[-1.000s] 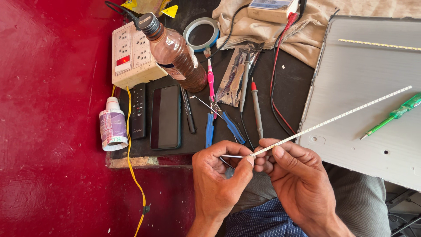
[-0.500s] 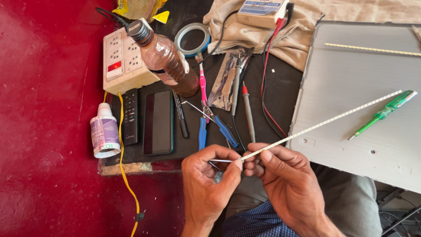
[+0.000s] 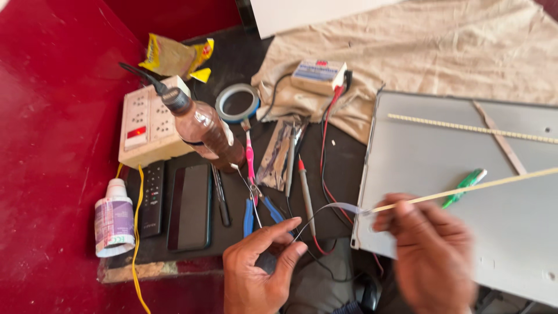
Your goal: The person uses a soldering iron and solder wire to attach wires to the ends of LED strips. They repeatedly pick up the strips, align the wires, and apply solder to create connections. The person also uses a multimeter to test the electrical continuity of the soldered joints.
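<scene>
LED strip [image 3: 465, 189]: backing film [image 3: 331, 210] peeling.
Right hand [image 3: 433, 256] fingers closed on strip end for anchoring; left hand [image 3: 261, 267] pinches film, pulling away.

Left hand [image 3: 258, 270] pinches a thin clear film strip [image 3: 325, 212] btwn thumb & index tips. Right hand [image 3: 433, 253], blurred, grips the long pale LED strip [image 3: 465, 189] at its near end; the film runs from those fingers across to the left fingertips. Blue-handled pliers [image 3: 256, 212] just beyond left fingertips.
</scene>
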